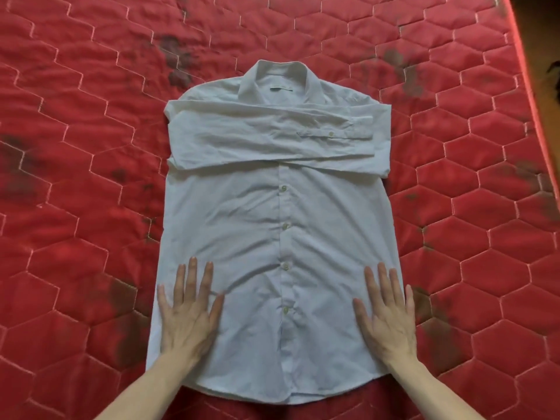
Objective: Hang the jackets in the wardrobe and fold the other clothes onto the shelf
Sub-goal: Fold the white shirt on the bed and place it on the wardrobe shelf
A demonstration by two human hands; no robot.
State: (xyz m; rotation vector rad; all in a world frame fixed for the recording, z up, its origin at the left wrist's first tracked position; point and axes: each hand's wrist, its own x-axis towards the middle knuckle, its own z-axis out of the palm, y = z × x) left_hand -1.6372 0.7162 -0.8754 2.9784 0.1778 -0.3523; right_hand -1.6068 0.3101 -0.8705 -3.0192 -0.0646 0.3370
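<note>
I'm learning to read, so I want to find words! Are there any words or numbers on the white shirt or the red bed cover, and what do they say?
Neck label inside the collar of the white shirt: a thin greenish strip, too small and blurred to read.
Red quilted cover: only stitched hexagon lines and dark stains, no words or numbers.
Buttons on the shirt: plain, no writing visible.
So nothing here can be read.
</note>
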